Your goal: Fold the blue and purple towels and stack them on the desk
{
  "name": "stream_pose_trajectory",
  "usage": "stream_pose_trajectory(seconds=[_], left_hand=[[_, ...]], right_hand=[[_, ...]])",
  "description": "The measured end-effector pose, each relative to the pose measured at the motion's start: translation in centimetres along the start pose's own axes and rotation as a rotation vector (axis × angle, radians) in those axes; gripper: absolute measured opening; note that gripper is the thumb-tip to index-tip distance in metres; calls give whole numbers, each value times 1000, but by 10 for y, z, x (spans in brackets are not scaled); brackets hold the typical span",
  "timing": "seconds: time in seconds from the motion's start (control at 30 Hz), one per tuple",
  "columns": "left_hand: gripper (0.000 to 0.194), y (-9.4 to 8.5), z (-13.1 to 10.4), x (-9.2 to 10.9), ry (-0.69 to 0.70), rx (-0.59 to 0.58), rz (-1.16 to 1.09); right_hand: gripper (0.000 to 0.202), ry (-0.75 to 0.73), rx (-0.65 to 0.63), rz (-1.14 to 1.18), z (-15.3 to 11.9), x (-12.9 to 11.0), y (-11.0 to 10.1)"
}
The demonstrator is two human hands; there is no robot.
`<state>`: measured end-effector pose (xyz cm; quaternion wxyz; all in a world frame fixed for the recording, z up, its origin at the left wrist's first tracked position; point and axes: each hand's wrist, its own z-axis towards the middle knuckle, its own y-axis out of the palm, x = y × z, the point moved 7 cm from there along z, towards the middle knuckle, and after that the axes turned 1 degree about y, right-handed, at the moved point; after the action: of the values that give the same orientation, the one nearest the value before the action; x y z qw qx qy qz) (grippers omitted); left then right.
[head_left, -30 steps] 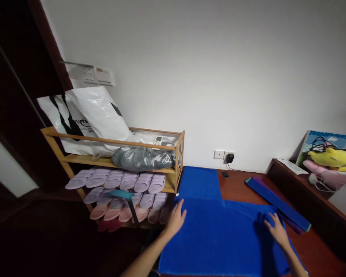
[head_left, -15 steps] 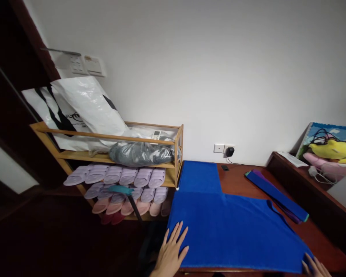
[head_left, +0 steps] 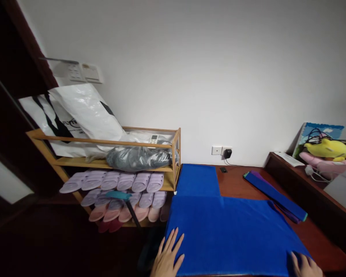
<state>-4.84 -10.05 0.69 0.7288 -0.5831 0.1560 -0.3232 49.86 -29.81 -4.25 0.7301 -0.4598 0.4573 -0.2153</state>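
Note:
A blue cloth (head_left: 233, 234) lies spread over the front of the brown tabletop, beside a smaller folded blue cloth (head_left: 197, 180) at the back left. My left hand (head_left: 167, 256) rests palm down near the big cloth's front left corner, its fingers stretched out and apart. At the front right corner, my right hand (head_left: 305, 265) touches the cloth with slightly bent fingers, partly cut off by the frame's lower edge. A stack of long folded cloths (head_left: 275, 196), blue, purple and green, lies at the right on the brown tabletop (head_left: 236, 181).
Left of the table stands a wooden rack (head_left: 177, 154) with lilac and pink slippers (head_left: 140, 181), white bags (head_left: 86, 115) and a remote (head_left: 153, 139). A black adapter (head_left: 227, 153) sits in a wall socket. A yellow plush toy (head_left: 328, 149) lies on the raised right ledge.
My right hand has moved left along the cloth's front corner, and the raised fold on its right edge now lies flatter. My left hand stays on the cloth. The view has shifted slightly.

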Motion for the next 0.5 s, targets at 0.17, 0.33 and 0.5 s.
stream_pose_trajectory(seconds=[0.17, 0.33, 0.5], left_hand=[[60, 2, 0, 1, -1, 16, -39], [59, 3, 2, 2, -2, 12, -38], [59, 3, 1, 4, -3, 20, -11]], right_hand=[[58, -278, -59, -36, 45, -71, 28], [66, -168, -255, -71, 72, -104, 68], [73, -192, -229, -31, 61, -105, 68]])
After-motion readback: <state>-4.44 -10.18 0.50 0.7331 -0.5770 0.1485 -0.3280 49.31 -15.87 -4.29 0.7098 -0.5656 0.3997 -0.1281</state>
